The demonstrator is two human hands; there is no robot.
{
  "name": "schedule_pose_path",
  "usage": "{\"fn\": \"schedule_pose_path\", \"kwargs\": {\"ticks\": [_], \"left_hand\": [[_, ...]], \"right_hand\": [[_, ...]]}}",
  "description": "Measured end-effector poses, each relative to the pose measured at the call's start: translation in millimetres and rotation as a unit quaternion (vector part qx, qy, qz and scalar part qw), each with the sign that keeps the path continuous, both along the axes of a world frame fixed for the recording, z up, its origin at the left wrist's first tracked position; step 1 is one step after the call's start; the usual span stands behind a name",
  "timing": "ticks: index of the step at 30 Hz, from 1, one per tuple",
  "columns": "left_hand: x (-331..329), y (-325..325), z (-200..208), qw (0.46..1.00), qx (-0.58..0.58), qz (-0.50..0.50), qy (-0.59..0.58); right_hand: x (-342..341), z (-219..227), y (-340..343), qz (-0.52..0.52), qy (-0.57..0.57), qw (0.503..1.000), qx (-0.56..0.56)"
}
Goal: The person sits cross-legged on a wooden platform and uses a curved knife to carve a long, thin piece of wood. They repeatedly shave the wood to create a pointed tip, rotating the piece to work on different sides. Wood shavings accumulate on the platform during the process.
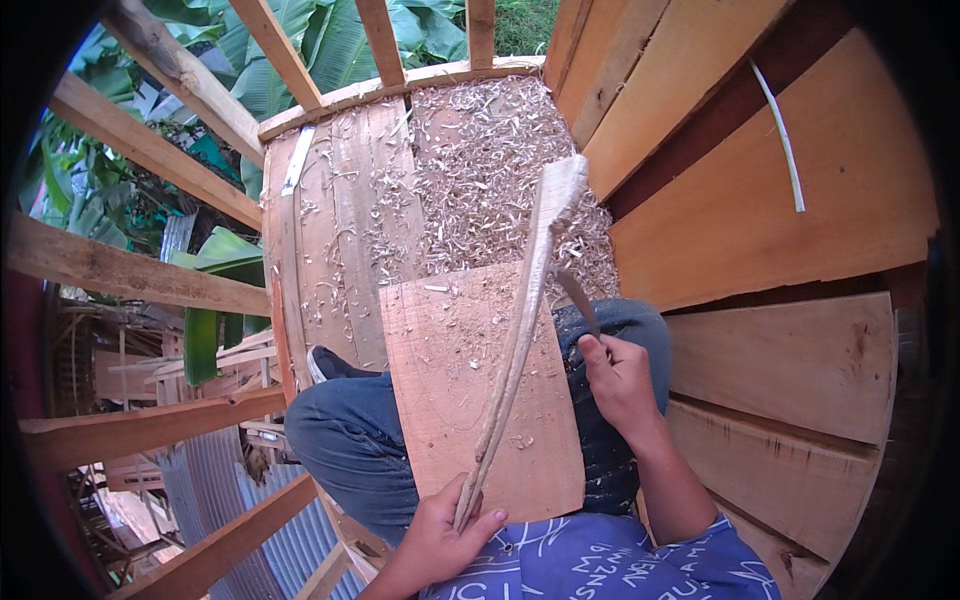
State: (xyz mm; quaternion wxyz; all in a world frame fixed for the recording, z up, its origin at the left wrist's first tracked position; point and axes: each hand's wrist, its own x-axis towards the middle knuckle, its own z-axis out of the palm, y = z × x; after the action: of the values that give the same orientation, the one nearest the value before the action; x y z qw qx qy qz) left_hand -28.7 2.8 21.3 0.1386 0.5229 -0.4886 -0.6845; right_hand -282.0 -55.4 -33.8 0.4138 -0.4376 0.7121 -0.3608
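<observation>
Left of the flat board [430, 350] on the lap, we saw one dark shoe [325, 366]. At the board's near edge, we saw the left hand [442, 532] pinching the lower end of one long wooden piece [514, 335] between thumb and fingers; the piece ran up from that hand, slanting over the board and beyond its far edge. Right of the board, we saw the right hand [622, 388] closed around one knife [577, 300]; whether its blade touched the wood, we could not tell. Farther right of the board, we counted one narrow pale strip [783, 140].
</observation>
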Motion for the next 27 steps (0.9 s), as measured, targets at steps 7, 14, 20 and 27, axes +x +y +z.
{"fn": "schedule_pose_path", "kwargs": {"ticks": [7, 14, 20, 27], "left_hand": [[-2.6, 1.3, 13.7, 0.995, -0.070, -0.023, -0.060], [-10.7, 4.6, 21.6, 0.993, -0.078, -0.008, -0.090], [-5.7, 4.4, 14.7, 0.998, -0.054, 0.011, -0.016], [10.0, -8.9, 1.6, 0.887, 0.188, 0.105, 0.409]], "right_hand": [[-11.7, -12.8, 0.9, 0.081, 0.117, 0.979, -0.146], [-2.0, 9.4, 9.7, 0.167, 0.175, 0.944, -0.226], [5.3, 6.9, 17.2, 0.245, 0.182, 0.908, -0.286], [-17.1, 10.7, -17.0, -0.094, -0.151, 0.980, -0.084]]}}
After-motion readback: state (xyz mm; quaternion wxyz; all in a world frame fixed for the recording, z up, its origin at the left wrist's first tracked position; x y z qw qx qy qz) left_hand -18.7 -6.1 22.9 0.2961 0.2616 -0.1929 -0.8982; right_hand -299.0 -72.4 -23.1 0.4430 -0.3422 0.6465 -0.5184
